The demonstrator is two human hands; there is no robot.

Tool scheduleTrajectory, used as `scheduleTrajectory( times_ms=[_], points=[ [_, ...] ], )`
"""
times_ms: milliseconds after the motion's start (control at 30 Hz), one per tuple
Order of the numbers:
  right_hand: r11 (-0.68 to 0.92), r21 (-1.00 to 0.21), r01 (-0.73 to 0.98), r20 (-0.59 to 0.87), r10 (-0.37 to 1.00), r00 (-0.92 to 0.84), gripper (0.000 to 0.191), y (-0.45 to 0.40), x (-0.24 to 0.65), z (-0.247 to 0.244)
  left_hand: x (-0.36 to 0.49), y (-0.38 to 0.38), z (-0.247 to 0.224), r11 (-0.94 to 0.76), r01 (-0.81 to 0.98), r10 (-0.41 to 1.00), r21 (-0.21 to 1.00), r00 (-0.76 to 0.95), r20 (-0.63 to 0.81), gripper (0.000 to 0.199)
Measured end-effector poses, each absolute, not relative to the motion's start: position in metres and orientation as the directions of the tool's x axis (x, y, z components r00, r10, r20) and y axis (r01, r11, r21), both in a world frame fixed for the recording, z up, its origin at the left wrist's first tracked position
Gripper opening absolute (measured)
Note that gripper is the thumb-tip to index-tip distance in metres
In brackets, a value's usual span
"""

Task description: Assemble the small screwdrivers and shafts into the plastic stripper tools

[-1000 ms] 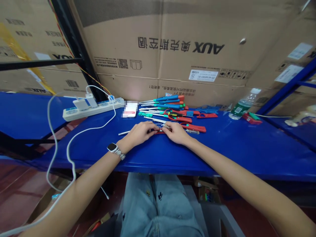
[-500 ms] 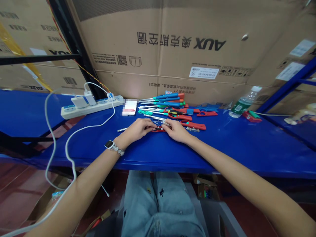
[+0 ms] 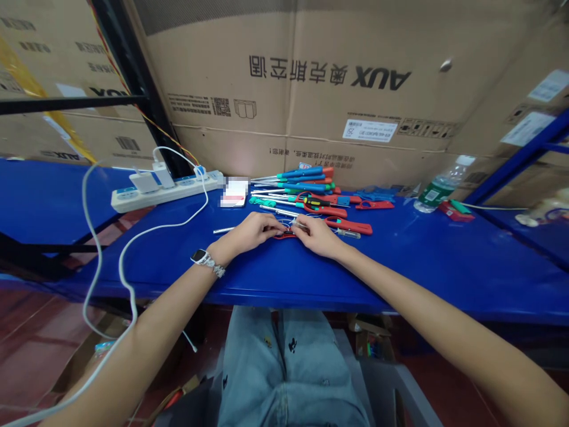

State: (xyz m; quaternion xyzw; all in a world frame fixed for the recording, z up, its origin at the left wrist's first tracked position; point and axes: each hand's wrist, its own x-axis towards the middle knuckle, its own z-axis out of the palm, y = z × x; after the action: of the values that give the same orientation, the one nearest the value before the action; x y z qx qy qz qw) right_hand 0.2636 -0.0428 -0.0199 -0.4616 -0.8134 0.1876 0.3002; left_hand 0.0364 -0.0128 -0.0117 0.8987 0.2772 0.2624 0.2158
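Two hands mid-table: left hand (image 3: 252,231) and right hand (image 3: 316,235) both pinch one red tool (image 3: 284,235) lying on table (image 3: 444,267). One screwdriver pile (image 3: 302,187) at back edge, one power strip (image 3: 164,190). Since earlier frame: hands, tool unmoved.

Screwdriver pile (image 3: 306,190) blocks behind; power strip (image 3: 166,188), white cable (image 3: 133,237) left; bare blue bench (image 3: 444,261) right

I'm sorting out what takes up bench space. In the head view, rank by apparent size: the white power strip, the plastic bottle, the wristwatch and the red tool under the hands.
1. white power strip
2. plastic bottle
3. wristwatch, though it is nearer the camera
4. red tool, mostly hidden under the hands, so unsure
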Motion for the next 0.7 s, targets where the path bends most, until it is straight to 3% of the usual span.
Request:
scheduleTrajectory(
  times_ms=[167, 300, 500, 700],
  points=[
    [0.495, -0.44, 0.749, 0.286, 0.868, -0.405, 0.02, -0.0464, 0.2612, -0.0165, 0.0388, -0.0162, -0.0124, -0.757, 0.427, 0.623, 0.495, 0.7, 0.349, 0.017],
    [0.482, -0.393, 0.783, 0.262, 0.875, -0.407, 0.021, -0.0466, 0.2601, -0.0164, 0.0402, -0.0184, -0.0133, -0.771, 0.456, 0.62, 0.444, 0.695, 0.364, 0.016],
    [0.485, -0.4, 0.777, 0.279, 0.873, -0.401, 0.022, -0.0449, 0.259, -0.0182, 0.0381, -0.0173, -0.0147, -0.78, 0.404, 0.6, 0.478, 0.698, 0.391, 0.017],
    [0.464, -0.489, 0.739, 0.279, 0.886, -0.371, 0.024, -0.0437, 0.2586, -0.0191, 0.0353, -0.0148, -0.0133, -0.742, 0.356, 0.615, 0.568, 0.7, 0.363, 0.018]
  ],
)
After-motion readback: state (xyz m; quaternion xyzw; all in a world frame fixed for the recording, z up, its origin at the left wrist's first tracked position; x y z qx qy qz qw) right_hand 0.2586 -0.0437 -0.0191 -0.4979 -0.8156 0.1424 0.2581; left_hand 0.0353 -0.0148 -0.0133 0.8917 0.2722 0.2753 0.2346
